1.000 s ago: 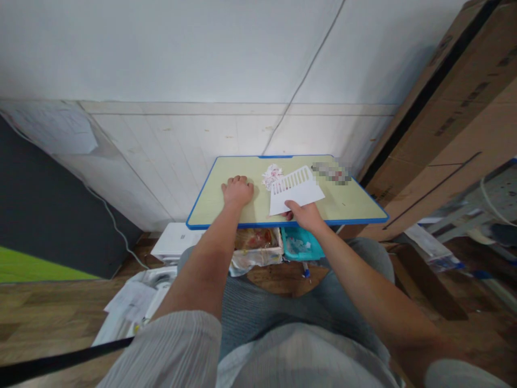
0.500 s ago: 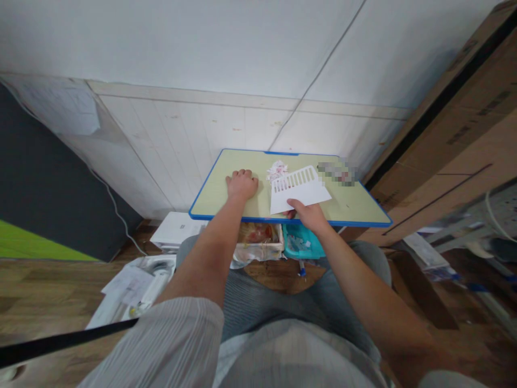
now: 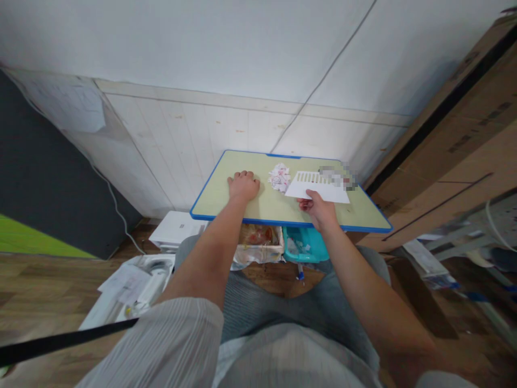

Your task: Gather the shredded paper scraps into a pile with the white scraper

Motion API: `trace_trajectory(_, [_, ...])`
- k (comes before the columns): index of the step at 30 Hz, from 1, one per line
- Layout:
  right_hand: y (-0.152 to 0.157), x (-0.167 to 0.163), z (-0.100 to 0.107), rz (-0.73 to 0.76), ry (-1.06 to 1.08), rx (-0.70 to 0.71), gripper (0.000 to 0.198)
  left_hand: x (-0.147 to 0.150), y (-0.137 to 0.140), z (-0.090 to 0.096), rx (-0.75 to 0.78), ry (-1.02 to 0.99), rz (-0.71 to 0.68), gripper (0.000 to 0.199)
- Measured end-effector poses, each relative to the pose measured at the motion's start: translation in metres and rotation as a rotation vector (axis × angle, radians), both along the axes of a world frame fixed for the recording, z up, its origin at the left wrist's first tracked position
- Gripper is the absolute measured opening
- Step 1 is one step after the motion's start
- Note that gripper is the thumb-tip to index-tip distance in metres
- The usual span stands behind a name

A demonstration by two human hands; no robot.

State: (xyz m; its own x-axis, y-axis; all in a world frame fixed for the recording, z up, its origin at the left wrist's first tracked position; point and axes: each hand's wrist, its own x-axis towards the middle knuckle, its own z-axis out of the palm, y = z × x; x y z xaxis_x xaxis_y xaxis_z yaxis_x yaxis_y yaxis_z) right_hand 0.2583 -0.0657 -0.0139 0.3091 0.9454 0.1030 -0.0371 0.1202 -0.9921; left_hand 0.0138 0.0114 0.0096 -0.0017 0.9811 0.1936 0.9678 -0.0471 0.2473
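A small table with a pale yellow-green top and blue edging (image 3: 214, 202) stands against the wall. On its left part rests my left hand (image 3: 244, 186), palm down with fingers a little bent and apart, nothing seen in it. My right hand (image 3: 321, 210) pinches the near edge of a white paper card with a row of cut-out slots (image 3: 319, 189), thumb on top and fingers beneath. The card is held tilted above the right half of the table. Between the hands lies a heap of small white paper scraps with reddish marks (image 3: 279, 178).
A blurred-out item (image 3: 337, 175) is at the table's back right. Below the front edge are a lined box (image 3: 262, 253) and a turquoise basket (image 3: 313, 252). Large cardboard boxes (image 3: 452, 156) lean on the right. A white box (image 3: 173, 229) is on the floor at left.
My right hand has moved the slotted card to the right and tipped it flatter, uncovering more of the scrap heap. My left hand stays in place on the table.
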Motion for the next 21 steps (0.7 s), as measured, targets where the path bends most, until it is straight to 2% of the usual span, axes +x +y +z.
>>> trace_trajectory(5, [0.029,0.001,0.006,-0.07,-0.058,-0.042,0.008,0.0,0.0,0.0,0.007,0.004,0.0,0.051])
trace_trajectory(9, [0.034,0.0,0.004,-0.067,-0.12,-0.029,0.01,-0.001,0.003,-0.002,0.012,-0.003,-0.009,0.052])
trace_trajectory(17, [0.032,-0.01,0.002,0.081,-0.256,0.065,0.028,-0.001,0.002,-0.002,0.015,-0.009,0.004,0.05])
trace_trajectory(21, [0.041,-0.019,0.005,0.12,-0.296,0.076,0.026,-0.001,0.002,-0.002,0.012,-0.019,-0.003,0.051])
